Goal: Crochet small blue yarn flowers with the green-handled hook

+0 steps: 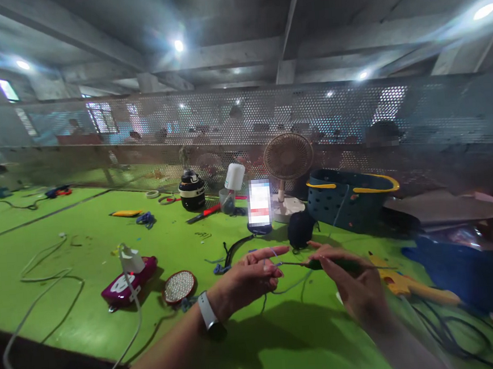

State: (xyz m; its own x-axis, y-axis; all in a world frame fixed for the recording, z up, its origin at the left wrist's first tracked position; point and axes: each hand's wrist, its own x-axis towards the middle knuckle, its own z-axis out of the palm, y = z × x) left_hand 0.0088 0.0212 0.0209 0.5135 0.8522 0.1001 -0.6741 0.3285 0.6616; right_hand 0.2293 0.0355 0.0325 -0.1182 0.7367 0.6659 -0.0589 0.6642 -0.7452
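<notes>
My left hand (253,275), with a white watch on its wrist, pinches a thin blue yarn strand (286,286), index finger stretched out. My right hand (352,281) is closed on a crochet hook with a green handle (316,264), its thin tip pointing toward the left fingers. The two hands nearly meet above the green table (84,242). A dark ball of yarn (300,228) lies just behind them, beside a phone (259,206) standing upright.
A small fan (288,164) and a dark blue basket with yellow handles (347,196) stand at the back. A magenta power bank (128,279) with a white charger and cable lies at left, by a round studded object (179,286). Blue cloth (470,269) and yellow scissors (397,280) are at right.
</notes>
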